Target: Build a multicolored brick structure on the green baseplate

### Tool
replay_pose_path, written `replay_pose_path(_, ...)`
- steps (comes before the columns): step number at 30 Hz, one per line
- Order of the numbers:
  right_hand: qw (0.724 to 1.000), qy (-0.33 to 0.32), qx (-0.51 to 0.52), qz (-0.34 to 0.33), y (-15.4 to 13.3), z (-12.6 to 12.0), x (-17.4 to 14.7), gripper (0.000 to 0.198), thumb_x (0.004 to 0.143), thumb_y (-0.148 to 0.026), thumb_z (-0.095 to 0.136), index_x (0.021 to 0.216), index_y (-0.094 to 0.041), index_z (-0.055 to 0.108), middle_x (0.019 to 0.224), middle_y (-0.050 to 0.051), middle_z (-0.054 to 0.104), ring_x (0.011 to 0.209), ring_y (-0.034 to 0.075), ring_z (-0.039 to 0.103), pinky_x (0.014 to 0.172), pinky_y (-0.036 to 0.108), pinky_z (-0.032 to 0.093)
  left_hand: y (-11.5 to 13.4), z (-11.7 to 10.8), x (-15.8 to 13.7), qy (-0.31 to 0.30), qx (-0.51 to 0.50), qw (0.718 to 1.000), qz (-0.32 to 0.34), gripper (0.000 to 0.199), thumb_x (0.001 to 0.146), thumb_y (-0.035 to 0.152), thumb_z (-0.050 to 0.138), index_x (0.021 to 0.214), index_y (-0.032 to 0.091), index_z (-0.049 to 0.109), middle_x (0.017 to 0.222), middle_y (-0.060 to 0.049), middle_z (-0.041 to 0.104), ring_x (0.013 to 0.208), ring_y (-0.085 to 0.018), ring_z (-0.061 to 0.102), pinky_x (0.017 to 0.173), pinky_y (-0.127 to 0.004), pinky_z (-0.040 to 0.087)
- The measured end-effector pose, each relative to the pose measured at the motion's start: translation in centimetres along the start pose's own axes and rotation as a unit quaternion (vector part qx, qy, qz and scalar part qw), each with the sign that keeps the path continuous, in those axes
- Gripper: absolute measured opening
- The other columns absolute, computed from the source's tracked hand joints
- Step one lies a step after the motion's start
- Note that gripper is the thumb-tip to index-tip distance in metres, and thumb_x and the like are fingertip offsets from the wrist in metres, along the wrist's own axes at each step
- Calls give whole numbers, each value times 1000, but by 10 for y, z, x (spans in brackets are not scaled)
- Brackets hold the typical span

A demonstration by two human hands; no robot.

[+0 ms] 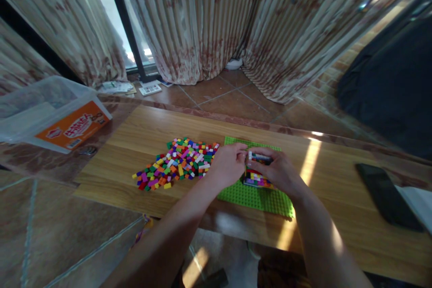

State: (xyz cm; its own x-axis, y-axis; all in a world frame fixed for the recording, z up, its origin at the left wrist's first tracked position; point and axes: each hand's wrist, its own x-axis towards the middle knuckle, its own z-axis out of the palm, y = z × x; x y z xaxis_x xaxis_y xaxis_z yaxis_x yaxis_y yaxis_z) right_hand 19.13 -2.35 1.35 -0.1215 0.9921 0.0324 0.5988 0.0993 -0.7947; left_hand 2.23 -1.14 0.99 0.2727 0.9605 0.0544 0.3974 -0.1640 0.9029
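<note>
A small structure of multicoloured toy bricks (258,181) stands on a green studded baseplate (256,201). My right hand (277,167) curves over it from the right, thumb and fingers gripping its upper part. At its left side is my left hand (228,164), its fingers bent and pressed together near the structure's corner. Whatever may be between those fingertips is too small and covered to make out. Left of the baseplate spreads a pile of loose bricks (182,162) in many colours, partly behind my left hand.
The wooden board (135,126) bears all this. A clear plastic bin (64,112) with an orange label stands at the left. On the right lie a black phone (388,195) and a white paper (416,202). Striped curtains (202,22) hang beyond the tiled floor.
</note>
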Motion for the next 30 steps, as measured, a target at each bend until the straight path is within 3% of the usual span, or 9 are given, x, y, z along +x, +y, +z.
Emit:
replay_pose_path(13, 999, -19, -10, -31, 0, 0, 2, 29, 78, -42, 67, 100, -25, 76, 92, 3, 76, 82, 21, 70, 74, 34, 54, 7, 1, -3, 13, 45, 999, -9, 26, 86, 13, 49, 97, 17, 72, 93, -7, 76, 89, -18, 70, 83, -29, 56)
replay_pose_path(24, 998, 7, 65, -7, 13, 0, -3, 44, 72, -47, 75, 109, -22, 72, 103, 7, 75, 91, 23, 70, 84, 39, 54, 11, -1, -6, 12, 88, 996, -3, 38, 86, 11, 46, 118, 10, 66, 110, -14, 74, 100, -22, 70, 93, -34, 54)
replay_pose_path(30, 991, 51, 116, 41, 4, 7, -2, 40, 80, -50, 65, 103, -19, 74, 92, 6, 76, 82, 20, 69, 73, 31, 55, 14, -3, -6, 12, 89, 996, -5, 38, 87, 11, 45, 119, 8, 65, 110, -14, 73, 100, -22, 70, 93, -35, 54)
